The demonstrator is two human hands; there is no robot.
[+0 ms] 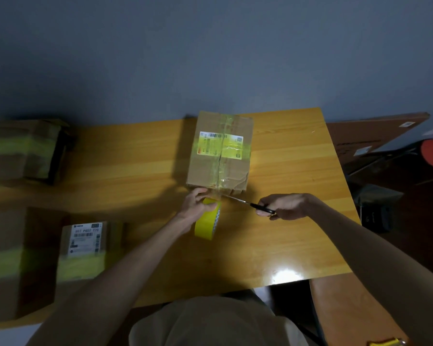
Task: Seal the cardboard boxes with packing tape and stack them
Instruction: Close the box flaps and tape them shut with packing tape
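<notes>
At the left, three boxes already wear yellow bands: a far box, a big box and a labelled box, none stacked. On the desk middle, a fourth box has tape along its top seam. At its near edge the left hand grips the tape roll. The right hand holds scissors, blades at the strip. I judge the cut, then the stacking, remain.
</notes>
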